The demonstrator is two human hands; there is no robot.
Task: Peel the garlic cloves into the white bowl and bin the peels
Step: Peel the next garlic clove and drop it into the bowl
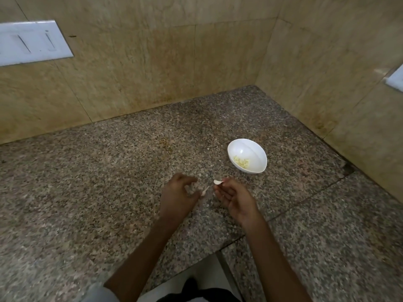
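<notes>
Head view showed the right fingertips [222, 184] pinching a small white clove [217, 182], with the right hand [235, 197] turned palm up behind them. Just beside it, the left hand [178, 192] had its fingers curled and blurred. A thin peel [205, 190] stuck out at its thumb, but I could not tell if it was really pinched. Both hands hung over the counter [109, 192], a little apart. Near them, further back and to the right, stood the bowl [259, 153] with several peeled cloves [241, 161] at its bottom. I judged the step to be stripping skin from 1 clove. The next move probably called for clearing the last skin, then dropping the clove into the bowl. No bin was in view, so the peels would need carrying elsewhere.
</notes>
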